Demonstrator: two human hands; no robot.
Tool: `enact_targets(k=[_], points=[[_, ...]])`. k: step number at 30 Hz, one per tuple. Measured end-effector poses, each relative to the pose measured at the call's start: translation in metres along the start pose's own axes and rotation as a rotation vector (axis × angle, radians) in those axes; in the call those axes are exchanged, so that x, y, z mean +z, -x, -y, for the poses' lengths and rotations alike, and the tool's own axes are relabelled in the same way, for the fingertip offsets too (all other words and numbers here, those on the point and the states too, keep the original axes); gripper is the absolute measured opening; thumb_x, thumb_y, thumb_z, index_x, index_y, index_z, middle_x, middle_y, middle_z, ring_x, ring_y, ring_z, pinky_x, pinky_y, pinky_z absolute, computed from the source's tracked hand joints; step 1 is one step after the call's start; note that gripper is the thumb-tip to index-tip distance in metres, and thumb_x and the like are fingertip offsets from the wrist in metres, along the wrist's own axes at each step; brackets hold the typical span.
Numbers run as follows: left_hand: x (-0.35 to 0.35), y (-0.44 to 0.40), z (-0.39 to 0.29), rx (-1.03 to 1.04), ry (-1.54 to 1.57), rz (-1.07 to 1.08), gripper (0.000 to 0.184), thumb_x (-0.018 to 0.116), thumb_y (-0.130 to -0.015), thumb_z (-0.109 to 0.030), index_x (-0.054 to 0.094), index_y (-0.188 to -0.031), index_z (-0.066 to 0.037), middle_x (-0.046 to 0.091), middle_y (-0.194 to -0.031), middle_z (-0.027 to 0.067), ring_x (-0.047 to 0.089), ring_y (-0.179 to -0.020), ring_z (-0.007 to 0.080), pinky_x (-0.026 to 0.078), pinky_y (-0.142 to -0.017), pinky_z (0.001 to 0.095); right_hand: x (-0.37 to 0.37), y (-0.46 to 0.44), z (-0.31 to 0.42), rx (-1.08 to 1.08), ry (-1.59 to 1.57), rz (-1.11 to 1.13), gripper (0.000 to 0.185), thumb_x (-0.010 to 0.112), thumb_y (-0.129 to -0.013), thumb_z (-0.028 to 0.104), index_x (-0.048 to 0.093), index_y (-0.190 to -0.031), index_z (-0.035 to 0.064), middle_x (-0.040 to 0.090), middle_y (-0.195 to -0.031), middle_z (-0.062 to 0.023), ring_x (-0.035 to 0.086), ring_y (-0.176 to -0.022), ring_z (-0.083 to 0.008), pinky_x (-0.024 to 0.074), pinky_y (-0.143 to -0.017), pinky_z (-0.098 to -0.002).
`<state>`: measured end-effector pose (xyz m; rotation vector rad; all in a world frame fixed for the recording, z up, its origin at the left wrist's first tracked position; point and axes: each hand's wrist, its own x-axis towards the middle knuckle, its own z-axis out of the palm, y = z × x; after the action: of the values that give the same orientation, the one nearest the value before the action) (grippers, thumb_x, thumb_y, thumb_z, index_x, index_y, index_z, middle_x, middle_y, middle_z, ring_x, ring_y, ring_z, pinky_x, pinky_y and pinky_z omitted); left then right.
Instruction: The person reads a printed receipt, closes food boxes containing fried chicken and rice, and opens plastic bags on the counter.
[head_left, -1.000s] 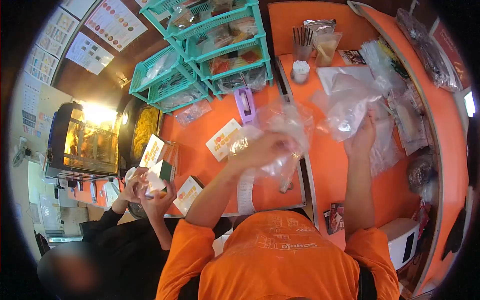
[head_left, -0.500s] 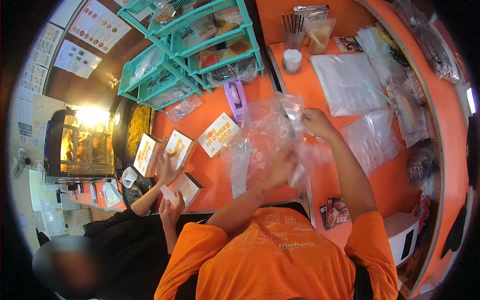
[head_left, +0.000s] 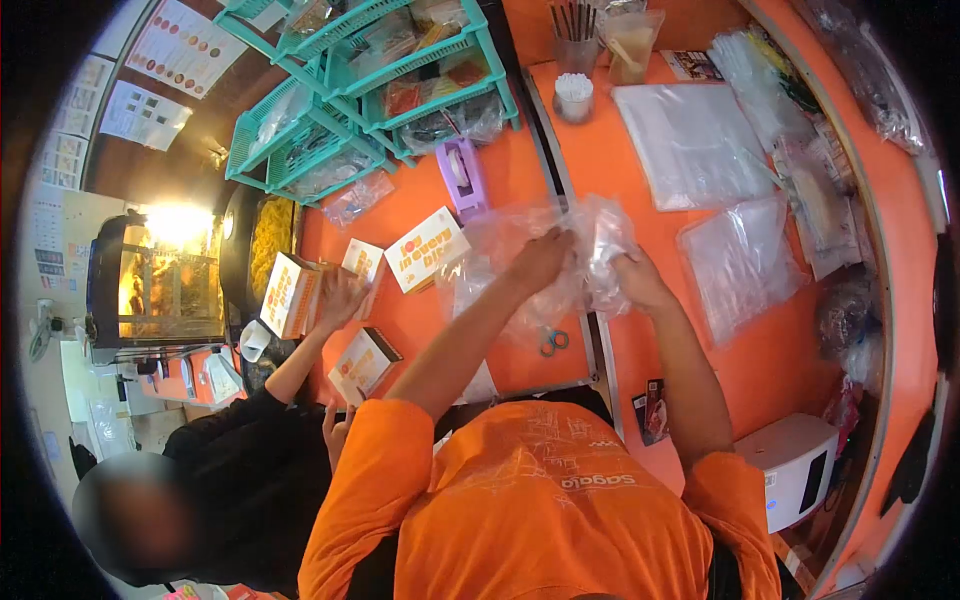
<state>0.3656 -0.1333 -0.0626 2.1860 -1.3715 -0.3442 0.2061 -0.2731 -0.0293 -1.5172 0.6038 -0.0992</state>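
Note:
A crumpled clear plastic bag is stretched between my two hands above the orange counter. My left hand has its fingers closed on the bag's left part. At the bag's right side, my right hand pinches the plastic between thumb and fingers. Blue-handled scissors lie below the bag, their blades covered by plastic. Up and left of the bag stands a purple tape dispenser. A white box with orange lettering rests left of the bag.
On the left, a co-worker's hand touches printed boxes; another box lies nearer. Teal basket racks stand at the back. Stacked clear bags, a stick cup and a white appliance are on the right.
My left hand has moved up the bag and my right hand has come lower. The scissors now show on the counter. The co-worker's nearer hand has drawn back from the near box.

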Motion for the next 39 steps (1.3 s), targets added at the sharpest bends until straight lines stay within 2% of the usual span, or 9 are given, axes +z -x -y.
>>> enact_targets(k=[2,5,13,16,18,21,25,27,39], points=[[0.002,0.004,0.030,-0.345,-0.348,0.534,0.033,0.052,-0.088,-0.014,0.058,-0.120,-0.008,0.059,-0.116,0.0186,0.052,-0.119,0.0353,0.042,-0.098,0.0496,-0.020,-0.002,-0.032,-0.006,-0.310,-0.083,0.033,0.046,-0.095,0.018,0.060,-0.117,-0.0012,0.061,-0.093,-0.0035,0.056,-0.080,-0.0147,0.0474,-0.071,-0.0319],[-0.027,0.017,0.069,-0.402,-0.529,0.513,0.034,0.052,-0.089,-0.016,0.057,-0.121,-0.008,0.057,-0.119,0.0193,0.049,-0.122,0.0366,0.039,-0.100,0.0513,-0.047,0.020,0.003,-0.023,-0.235,-0.261,0.024,0.042,-0.096,0.012,0.059,-0.108,0.0026,0.060,-0.087,-0.0039,0.058,-0.075,-0.0124,0.0504,-0.064,-0.0289],[-0.001,0.071,0.066,-0.026,-0.781,-0.105,0.037,0.052,-0.089,-0.021,0.056,-0.123,-0.008,0.053,-0.128,0.0210,0.041,-0.131,0.0400,0.032,-0.107,0.0556,-0.069,0.060,0.052,-0.273,0.553,-0.587,0.021,0.048,-0.097,0.013,0.064,-0.093,0.0007,0.063,-0.085,-0.0020,0.057,-0.076,-0.0107,0.0445,-0.069,-0.0243],[0.023,0.080,0.037,0.133,-0.959,-0.434,0.037,0.052,-0.089,-0.023,0.056,-0.123,-0.008,0.052,-0.130,0.0215,0.039,-0.133,0.0409,0.030,-0.108,0.0567,-0.039,0.085,0.086,-0.334,-0.254,-0.454,0.017,0.054,-0.094,0.013,0.062,-0.106,0.0024,0.064,-0.090,-0.0016,0.059,-0.081,-0.0119,0.0483,-0.073,-0.0287],[-0.017,0.074,-0.041,-0.252,-0.565,0.219,0.064,0.047,-0.092,-0.032,0.027,-0.148,-0.008,0.028,-0.151,0.0261,0.023,-0.141,0.0464,0.022,-0.110,0.0635,-0.011,0.094,0.093,-0.247,-0.358,-0.337,0.021,0.057,-0.093,0.015,0.060,-0.111,0.0032,0.064,-0.094,-0.0019,0.060,-0.083,-0.0129,0.0496,-0.075,-0.0305],[0.076,0.107,0.039,-0.058,-0.759,-0.212,0.072,0.050,-0.092,-0.039,0.027,-0.146,0.002,0.032,-0.148,0.0270,0.027,-0.139,0.0429,0.017,-0.111,0.0613,0.047,0.083,0.083,-0.081,-0.495,0.479,0.030,0.064,-0.086,0.016,0.063,-0.114,0.0042,0.062,-0.102,-0.0008,0.058,-0.086,-0.0089,0.0496,-0.073,-0.0258],[0.001,0.144,-0.014,0.000,-0.496,0.173,0.061,0.055,-0.091,-0.036,0.041,-0.139,-0.001,0.046,-0.139,0.0216,0.042,-0.129,0.0376,0.027,-0.110,0.0518,0.079,0.027,-0.022,0.111,-0.227,0.350,0.021,0.063,-0.088,0.014,0.065,-0.106,0.0025,0.062,-0.108,-0.0040,0.058,-0.096,-0.0128,0.0474,-0.083,-0.0290],[-0.039,0.137,-0.046,-0.602,1.253,-0.448,0.030,0.054,-0.096,-0.023,0.060,-0.119,-0.004,0.060,-0.114,0.0080,0.051,-0.115,0.0204,0.042,-0.096,0.0357,0.081,0.023,-0.027,0.134,-0.135,0.160,0.018,0.061,-0.090,0.014,0.063,-0.104,0.0034,0.063,-0.104,-0.0047,0.057,-0.097,-0.0142,0.0450,-0.087,-0.0306],[-0.001,0.087,0.006,-0.769,0.591,-0.264,0.027,0.054,-0.090,-0.016,0.063,-0.101,0.006,0.067,-0.088,0.0226,0.066,-0.082,0.0333,0.049,-0.078,0.0408,0.024,0.028,0.012,0.286,-0.563,0.117,0.025,0.058,-0.094,0.016,0.057,-0.115,0.0028,0.063,-0.097,-0.0071,0.065,-0.083,-0.0165,0.0548,-0.063,-0.0331]])
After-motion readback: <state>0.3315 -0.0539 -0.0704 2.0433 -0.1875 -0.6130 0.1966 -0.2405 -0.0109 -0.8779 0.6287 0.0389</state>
